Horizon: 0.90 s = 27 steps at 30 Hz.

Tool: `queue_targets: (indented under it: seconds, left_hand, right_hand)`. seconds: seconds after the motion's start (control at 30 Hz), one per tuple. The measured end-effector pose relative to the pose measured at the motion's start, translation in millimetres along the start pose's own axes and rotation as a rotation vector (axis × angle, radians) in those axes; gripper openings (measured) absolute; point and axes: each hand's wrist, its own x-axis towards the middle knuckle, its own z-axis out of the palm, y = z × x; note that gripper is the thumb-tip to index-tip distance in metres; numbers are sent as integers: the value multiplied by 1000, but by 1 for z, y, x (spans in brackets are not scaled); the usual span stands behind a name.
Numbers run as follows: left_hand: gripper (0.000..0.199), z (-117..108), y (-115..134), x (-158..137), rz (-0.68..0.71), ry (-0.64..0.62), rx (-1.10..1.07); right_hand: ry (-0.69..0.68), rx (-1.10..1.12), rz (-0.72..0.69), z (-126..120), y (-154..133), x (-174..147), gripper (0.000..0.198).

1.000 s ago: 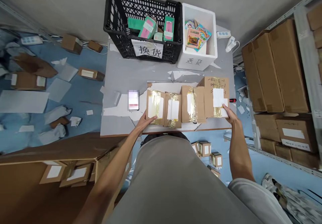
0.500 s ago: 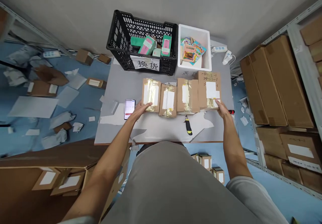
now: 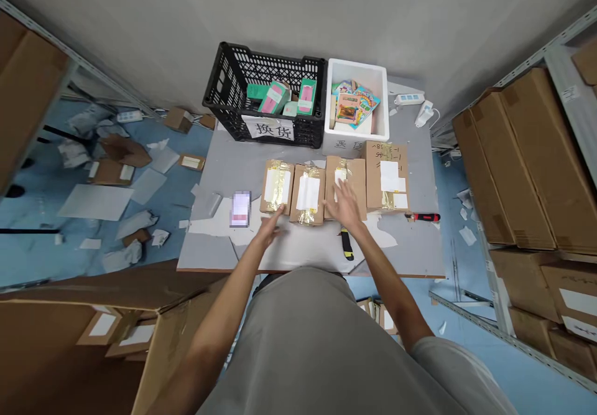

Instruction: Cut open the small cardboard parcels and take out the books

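Four-sided cardboard parcels stand in a row on the table (image 3: 205, 256), taped and bearing white labels. My left hand (image 3: 270, 228) is at the near edge of the leftmost parcel (image 3: 269, 175), thumb toward it, fingers loosely apart and gripping nothing. Fingers spread, my right hand (image 3: 345, 203) lies over the third parcel (image 3: 357, 175); whether it presses on the cardboard I cannot tell. Between the hands sits the second parcel (image 3: 308, 194). At the right end is the largest parcel (image 3: 373, 181), with handwriting on top. Below my right hand lies a yellow-and-black utility knife (image 3: 347, 245).
Behind the parcels stand a black crate (image 3: 308, 134) with green boxes and a white foam box (image 3: 381, 130) with colourful booklets. A phone (image 3: 240, 208) lies left, a red-and-black tool (image 3: 424, 217) right. Cartons (image 3: 522, 160) fill the right shelf; a large open carton (image 3: 153, 365) is lower left.
My right hand has left the largest parcel and moved left over the third one. My left hand has drawn back slightly from the leftmost parcel's side. The camera view has shifted a little.
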Motion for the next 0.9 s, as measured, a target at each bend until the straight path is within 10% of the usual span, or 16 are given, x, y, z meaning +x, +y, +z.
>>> queue_targets:
  seconds: [0.33, 0.9]
  left_hand:
    - [45, 78, 7, -38, -384, -317, -508]
    - [16, 110, 57, -16, -153, -346, -507]
  right_hand:
    - [-258, -224, 18, 24, -64, 123, 90]
    - [-176, -222, -26, -22, -69, 147, 86]
